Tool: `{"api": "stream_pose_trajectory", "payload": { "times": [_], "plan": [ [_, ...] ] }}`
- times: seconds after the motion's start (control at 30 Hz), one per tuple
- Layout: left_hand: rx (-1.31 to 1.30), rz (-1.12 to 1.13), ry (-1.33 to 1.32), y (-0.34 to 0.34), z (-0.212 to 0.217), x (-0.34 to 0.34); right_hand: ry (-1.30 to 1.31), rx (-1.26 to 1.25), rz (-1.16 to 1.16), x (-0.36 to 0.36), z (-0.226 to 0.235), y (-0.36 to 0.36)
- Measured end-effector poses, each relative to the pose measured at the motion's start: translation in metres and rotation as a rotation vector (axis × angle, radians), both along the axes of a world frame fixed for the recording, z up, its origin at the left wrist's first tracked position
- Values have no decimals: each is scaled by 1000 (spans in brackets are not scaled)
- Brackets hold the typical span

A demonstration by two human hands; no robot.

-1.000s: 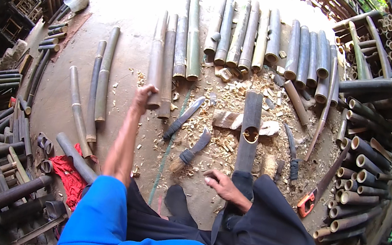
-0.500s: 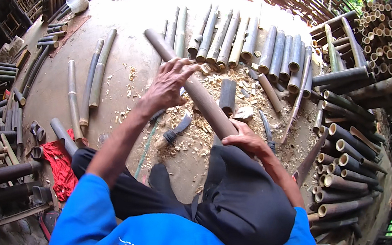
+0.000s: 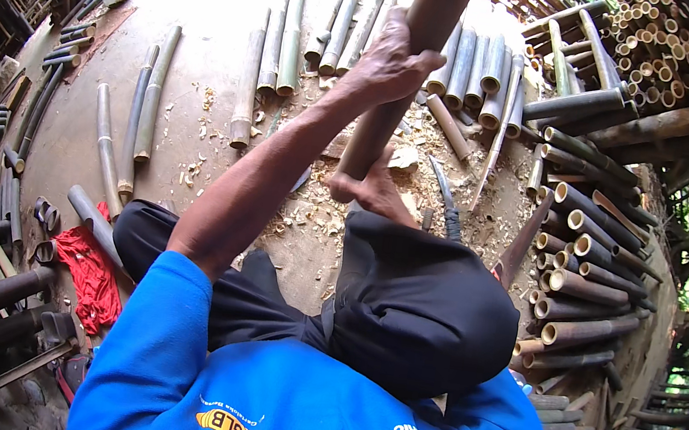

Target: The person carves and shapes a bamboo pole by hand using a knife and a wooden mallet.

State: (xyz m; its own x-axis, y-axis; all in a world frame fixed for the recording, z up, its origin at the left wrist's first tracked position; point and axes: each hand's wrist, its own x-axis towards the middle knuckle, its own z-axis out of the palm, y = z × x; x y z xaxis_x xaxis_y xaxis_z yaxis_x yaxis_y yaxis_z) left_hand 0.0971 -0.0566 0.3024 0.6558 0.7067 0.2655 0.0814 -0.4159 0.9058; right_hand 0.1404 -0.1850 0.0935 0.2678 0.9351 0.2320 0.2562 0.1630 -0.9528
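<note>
Long brown bamboo pole (image 3: pixel 394 92) held upright in both hands, upper centre of the frame.

The left hand (image 3: pixel 393 62) is wrapped tight around the pole high up; the right hand (image 3: pixel 369 188) is clamped on its lower end above the dark-trousered knee (image 3: pixel 428 303). It looks stiff, smooth, probably hollow and fairly light; two well-spaced grips should steady it over the shavings-strewn floor (image 3: pixel 202 112).

Red cloth (image 3: pixel 92 274) left; bamboo stack (image 3: pixel 586 279) right.
</note>
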Motion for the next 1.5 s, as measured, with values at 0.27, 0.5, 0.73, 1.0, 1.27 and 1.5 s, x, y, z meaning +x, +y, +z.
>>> {"api": "stream_pose_trajectory", "payload": {
  "times": [0.27,0.5,0.73,1.0,1.27,1.5],
  "plan": [
    [124,-111,-62,-5,18,22,-87,-272,193,108,50,31],
    [-73,-194,-177,15,-25,30,-221,-387,233,133,30,49],
    [-88,-201,-139,10,-47,17,-194,-339,250,126,8,48],
    [-8,-255,-73,0,-26,30,-433,-577,178,183,30,45],
    [-99,-242,-128,-8,-44,14,-343,232,-287,172,418,26],
    [-105,-276,-218,-9,-31,23,-946,174,-142,99,617,21]
  ]
}}
